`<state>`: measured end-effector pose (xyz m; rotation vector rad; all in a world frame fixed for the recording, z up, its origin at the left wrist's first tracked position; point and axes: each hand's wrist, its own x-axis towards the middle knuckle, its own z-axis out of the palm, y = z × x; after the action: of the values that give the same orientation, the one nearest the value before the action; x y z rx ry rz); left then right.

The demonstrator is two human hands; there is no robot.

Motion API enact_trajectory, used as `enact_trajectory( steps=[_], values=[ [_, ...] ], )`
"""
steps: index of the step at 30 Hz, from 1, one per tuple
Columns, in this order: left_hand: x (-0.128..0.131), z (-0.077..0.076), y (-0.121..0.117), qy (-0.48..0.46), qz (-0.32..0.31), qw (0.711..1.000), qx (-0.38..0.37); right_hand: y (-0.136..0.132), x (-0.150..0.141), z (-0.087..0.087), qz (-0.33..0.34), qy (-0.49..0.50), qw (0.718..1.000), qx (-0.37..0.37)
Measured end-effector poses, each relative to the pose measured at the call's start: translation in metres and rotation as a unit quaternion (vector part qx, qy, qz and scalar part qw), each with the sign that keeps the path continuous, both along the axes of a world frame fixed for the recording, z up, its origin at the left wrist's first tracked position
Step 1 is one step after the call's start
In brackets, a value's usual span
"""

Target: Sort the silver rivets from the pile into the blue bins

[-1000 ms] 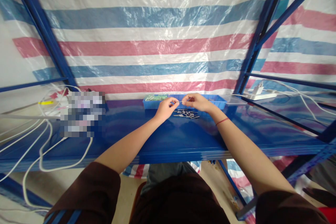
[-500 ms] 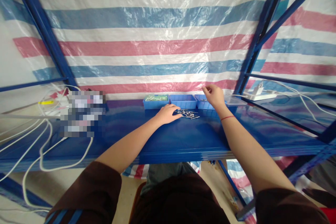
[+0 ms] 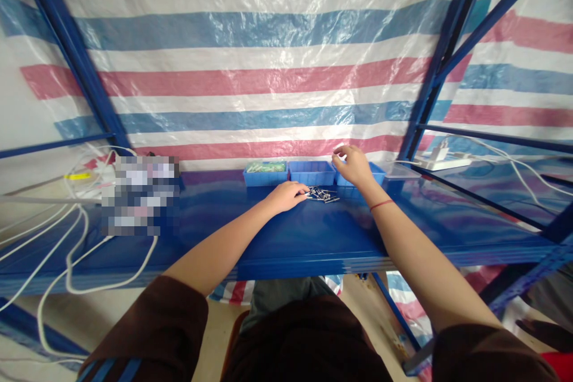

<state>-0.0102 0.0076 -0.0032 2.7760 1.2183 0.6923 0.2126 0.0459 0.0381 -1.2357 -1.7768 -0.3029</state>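
Note:
A small pile of thin metal pins that look like blind rivets (image 3: 323, 194) lies on the blue shelf. At its left edge, the fingers of my left hand (image 3: 290, 196) are drawn together on a rivet, with only a bit of bright metal showing at the tips. My right hand (image 3: 353, 166) is raised over the right blue bin (image 3: 376, 174), fingers apart and nothing visible in them. Left of that bin stands the middle blue bin (image 3: 312, 176). The left blue bin (image 3: 265, 178) holds pale green pieces.
White cables (image 3: 85, 250) trail across the left side of the shelf, beside a blurred-out patch. On the right are a clear lid-like piece (image 3: 403, 172) and a white power strip (image 3: 445, 159). A striped plastic sheet (image 3: 268, 80) hangs behind, between blue metal posts.
My right hand has shifted left and slightly down; its pinch has opened, and the thin piece at its fingertips no longer shows. The fingers of my left hand have closed at the pile.

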Motion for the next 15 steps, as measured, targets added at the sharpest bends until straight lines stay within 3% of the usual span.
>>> enact_trajectory(
  steps=[4, 8, 11, 15],
  values=[
    [0.002, -0.003, 0.002, -0.035, 0.006, 0.999, -0.012, -0.012, -0.014, 0.002, 0.115, -0.053, 0.986, -0.106],
    [0.001, -0.003, 0.002, -0.085, 0.019, 0.996, -0.021, -0.019, -0.024, 0.0, 0.227, -0.103, 0.943, -0.222],
    [0.001, 0.0, 0.001, -0.125, 0.024, 0.992, -0.013, -0.019, -0.031, -0.005, 0.249, -0.138, 0.922, -0.262],
    [0.0, 0.003, -0.001, -0.129, 0.041, 0.991, -0.001, -0.018, -0.039, -0.012, 0.224, -0.193, 0.921, -0.252]
  ],
)
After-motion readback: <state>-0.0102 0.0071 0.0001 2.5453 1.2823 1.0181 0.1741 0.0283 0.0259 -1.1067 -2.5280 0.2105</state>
